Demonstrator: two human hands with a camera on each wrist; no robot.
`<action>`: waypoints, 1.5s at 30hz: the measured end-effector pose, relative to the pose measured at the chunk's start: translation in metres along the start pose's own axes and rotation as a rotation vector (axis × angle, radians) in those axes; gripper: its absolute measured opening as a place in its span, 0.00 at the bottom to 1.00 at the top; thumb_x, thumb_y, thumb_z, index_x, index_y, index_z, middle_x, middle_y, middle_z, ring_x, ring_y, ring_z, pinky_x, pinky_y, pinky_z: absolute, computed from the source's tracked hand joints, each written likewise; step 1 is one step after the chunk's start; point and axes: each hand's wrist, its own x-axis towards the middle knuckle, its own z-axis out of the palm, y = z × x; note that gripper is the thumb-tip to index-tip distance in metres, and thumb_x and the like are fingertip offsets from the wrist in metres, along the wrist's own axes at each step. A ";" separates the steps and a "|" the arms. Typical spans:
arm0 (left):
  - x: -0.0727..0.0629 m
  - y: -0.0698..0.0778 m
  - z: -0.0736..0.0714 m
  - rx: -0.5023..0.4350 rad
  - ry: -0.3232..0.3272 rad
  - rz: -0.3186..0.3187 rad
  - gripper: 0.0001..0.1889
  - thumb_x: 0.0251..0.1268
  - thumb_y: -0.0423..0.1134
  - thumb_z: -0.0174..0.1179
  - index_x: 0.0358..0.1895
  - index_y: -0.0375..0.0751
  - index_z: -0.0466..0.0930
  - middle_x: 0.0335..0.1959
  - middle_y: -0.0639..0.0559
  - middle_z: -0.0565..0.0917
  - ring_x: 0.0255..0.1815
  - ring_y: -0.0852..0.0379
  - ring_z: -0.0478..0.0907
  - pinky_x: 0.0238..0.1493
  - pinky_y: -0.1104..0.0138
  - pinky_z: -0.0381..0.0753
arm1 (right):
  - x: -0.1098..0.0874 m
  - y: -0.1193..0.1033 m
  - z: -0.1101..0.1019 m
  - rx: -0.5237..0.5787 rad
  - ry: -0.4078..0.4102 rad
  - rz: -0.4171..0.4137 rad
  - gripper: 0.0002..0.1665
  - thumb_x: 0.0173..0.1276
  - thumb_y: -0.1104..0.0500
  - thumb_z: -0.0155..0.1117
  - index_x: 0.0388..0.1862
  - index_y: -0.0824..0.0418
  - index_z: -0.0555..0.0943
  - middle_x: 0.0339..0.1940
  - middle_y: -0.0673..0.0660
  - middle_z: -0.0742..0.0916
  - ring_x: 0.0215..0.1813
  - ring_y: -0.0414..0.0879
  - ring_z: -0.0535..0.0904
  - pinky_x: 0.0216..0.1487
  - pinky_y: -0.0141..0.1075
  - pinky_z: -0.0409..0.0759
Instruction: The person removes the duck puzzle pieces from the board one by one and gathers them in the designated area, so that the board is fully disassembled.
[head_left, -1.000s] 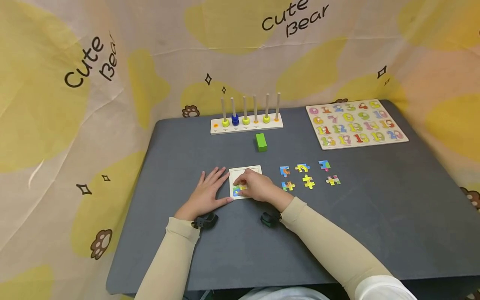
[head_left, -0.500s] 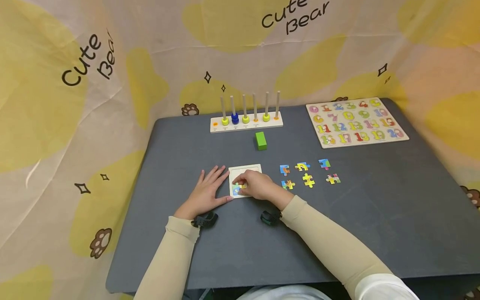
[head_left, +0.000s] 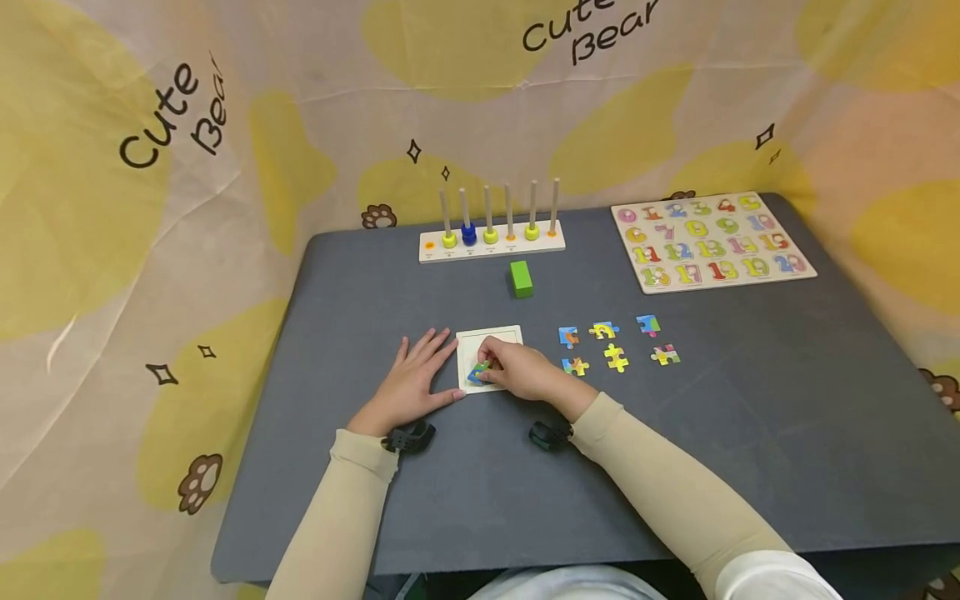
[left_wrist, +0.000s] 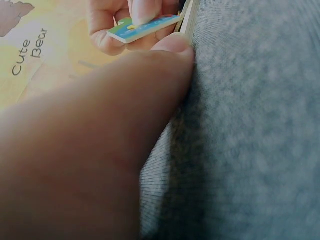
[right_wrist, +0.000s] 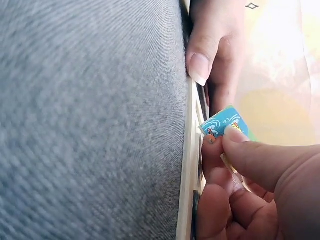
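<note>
My right hand [head_left: 525,371] pinches a blue and green jigsaw piece [head_left: 476,374] between thumb and fingers, above the lower left of a white puzzle tray [head_left: 487,335]. In the right wrist view the jigsaw piece [right_wrist: 220,118] is tilted, showing white swirls; a pale edge among the fingers below it is unclear. The left wrist view shows the thin side of the jigsaw piece [left_wrist: 127,35], one corner close to the tray rim. With fingers spread, my left hand [head_left: 411,379] lies along the tray's left side, its thumb at the lower left corner.
Several loose jigsaw pieces [head_left: 616,358] lie in two rows right of the tray. Behind it are a green block [head_left: 521,279] and a white pegged counting stand [head_left: 491,242] with rings. A number board [head_left: 712,243] lies at the back right, near the curtain [head_left: 465,50].
My right hand has shifted slightly right, and the jigsaw piece that lay in the tray's lower left corner is now tilted up in its fingers. My left hand has stayed in place.
</note>
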 end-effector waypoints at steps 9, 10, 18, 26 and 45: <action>0.004 0.001 0.000 0.002 -0.013 0.003 0.48 0.69 0.62 0.67 0.85 0.45 0.57 0.86 0.46 0.54 0.86 0.44 0.43 0.80 0.38 0.32 | -0.007 0.001 -0.008 0.146 0.002 -0.056 0.09 0.75 0.63 0.70 0.44 0.58 0.76 0.33 0.50 0.81 0.33 0.42 0.75 0.36 0.34 0.73; 0.004 0.001 0.000 0.003 -0.016 0.003 0.48 0.69 0.63 0.66 0.85 0.45 0.57 0.86 0.46 0.54 0.87 0.45 0.43 0.80 0.38 0.32 | -0.009 0.001 -0.011 0.168 0.014 -0.062 0.10 0.74 0.63 0.71 0.44 0.58 0.77 0.34 0.51 0.81 0.33 0.43 0.75 0.36 0.34 0.74; -0.002 0.000 0.001 0.007 -0.024 -0.034 0.49 0.68 0.62 0.67 0.85 0.45 0.56 0.86 0.47 0.53 0.87 0.46 0.40 0.80 0.39 0.30 | -0.043 0.010 -0.046 0.182 0.073 -0.131 0.09 0.68 0.63 0.77 0.45 0.59 0.86 0.32 0.48 0.83 0.33 0.44 0.76 0.34 0.35 0.76; -0.004 0.001 0.001 0.004 -0.025 -0.035 0.49 0.69 0.62 0.66 0.85 0.45 0.55 0.86 0.47 0.52 0.87 0.47 0.39 0.81 0.41 0.28 | -0.097 0.044 -0.070 0.135 0.142 0.036 0.14 0.61 0.67 0.80 0.35 0.60 0.80 0.25 0.47 0.85 0.27 0.41 0.80 0.30 0.33 0.77; 0.000 0.000 0.005 -0.013 -0.010 -0.009 0.49 0.69 0.62 0.66 0.85 0.46 0.54 0.86 0.47 0.52 0.87 0.46 0.39 0.80 0.40 0.28 | -0.121 0.060 -0.055 0.006 0.172 0.211 0.14 0.61 0.65 0.82 0.29 0.58 0.81 0.19 0.47 0.81 0.23 0.40 0.77 0.27 0.34 0.75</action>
